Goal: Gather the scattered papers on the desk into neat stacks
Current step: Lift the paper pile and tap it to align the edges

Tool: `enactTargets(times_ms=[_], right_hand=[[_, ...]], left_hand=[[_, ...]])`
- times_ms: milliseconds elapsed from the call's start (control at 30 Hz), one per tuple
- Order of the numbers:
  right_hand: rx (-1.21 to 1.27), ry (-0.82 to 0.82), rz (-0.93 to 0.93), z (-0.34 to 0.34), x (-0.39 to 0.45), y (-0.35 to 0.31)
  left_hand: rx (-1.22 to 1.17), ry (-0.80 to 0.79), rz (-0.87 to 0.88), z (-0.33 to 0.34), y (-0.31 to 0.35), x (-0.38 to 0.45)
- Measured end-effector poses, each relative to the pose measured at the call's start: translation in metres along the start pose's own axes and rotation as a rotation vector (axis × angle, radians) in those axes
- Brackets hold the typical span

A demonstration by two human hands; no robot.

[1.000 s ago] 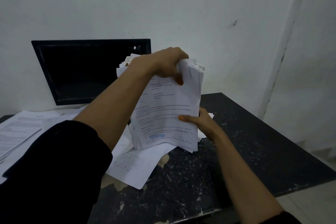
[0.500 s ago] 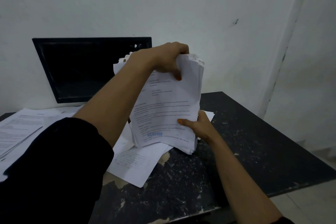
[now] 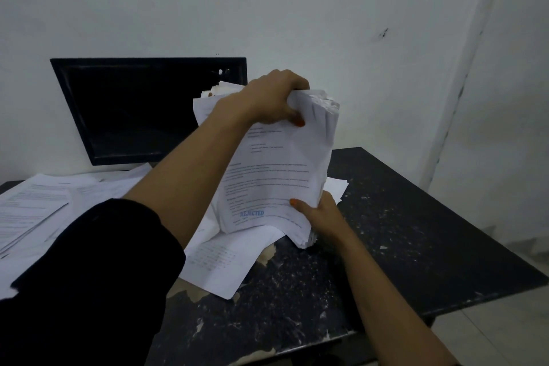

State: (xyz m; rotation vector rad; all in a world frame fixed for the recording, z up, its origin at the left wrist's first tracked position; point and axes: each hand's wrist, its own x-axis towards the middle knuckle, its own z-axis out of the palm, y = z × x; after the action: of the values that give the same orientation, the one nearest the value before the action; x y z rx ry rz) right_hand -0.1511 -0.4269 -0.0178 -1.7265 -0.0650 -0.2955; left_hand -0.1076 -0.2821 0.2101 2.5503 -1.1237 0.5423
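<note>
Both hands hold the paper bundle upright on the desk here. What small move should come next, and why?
Probably tap the bundle on the desk to square it: the left hand grips its ragged top edge, the right hand its lower corner, and sheets stick out unevenly at both.

The paper stack is matt white, crumpled along its top edge. The worktop is dark, speckled, its coating chipped. The monitor looks matt black.

You've got a single head-worn wide-angle view, looking forward and down over the desk from its near edge toward the wall; arms fill the close foreground, far-left corner holds the monitor, right edge runs off diagonally
</note>
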Motion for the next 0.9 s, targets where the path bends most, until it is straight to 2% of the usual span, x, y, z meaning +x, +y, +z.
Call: enactTargets(times_ms=[67,167,267,333,400,433,500,533,600,700,767,900], right_hand=[[0.023,0.015,-0.019,-0.008,0.004,-0.020],[0.162,0.107,-0.179,-0.015,0.013,-0.061],[0.187,0.165,-0.279,-0.012,0.021,-0.084],[0.202,0.189,-0.284,-0.008,0.026,-0.087],[0.248,0.215,-0.262,-0.008,0.027,-0.084],[0.275,0.225,-0.250,-0.009,0.027,-0.083],[0.333,0.230,-0.224,-0.012,0.027,-0.082],[0.352,0.229,-0.217,-0.013,0.028,-0.082],[0.363,0.218,-0.208,-0.012,0.028,-0.083],[0.363,0.202,-0.202,-0.009,0.027,-0.085],[0.338,0.208,-0.206,-0.005,0.027,-0.085],[0.211,0.264,-0.265,0.007,0.025,-0.094]], left_hand=[[-0.011,-0.004,-0.001,-0.001,0.000,0.000],[-0.012,-0.012,0.015,-0.003,0.002,-0.003],[0.045,0.024,0.031,-0.001,0.001,-0.004],[0.176,0.152,0.004,0.001,-0.009,-0.010],[0.262,0.372,-0.085,0.005,-0.029,-0.025],[0.229,0.488,-0.157,0.009,-0.041,-0.036],[0.017,0.656,-0.334,0.022,-0.067,-0.061],[-0.126,0.678,-0.430,0.031,-0.079,-0.070],[-0.441,0.579,-0.554,0.050,-0.095,-0.083],[-0.909,0.357,-0.520,0.068,-0.101,-0.092],[-1.032,0.374,-0.542,0.078,-0.098,-0.093],[-1.087,0.636,-0.569,0.088,-0.077,-0.086]])
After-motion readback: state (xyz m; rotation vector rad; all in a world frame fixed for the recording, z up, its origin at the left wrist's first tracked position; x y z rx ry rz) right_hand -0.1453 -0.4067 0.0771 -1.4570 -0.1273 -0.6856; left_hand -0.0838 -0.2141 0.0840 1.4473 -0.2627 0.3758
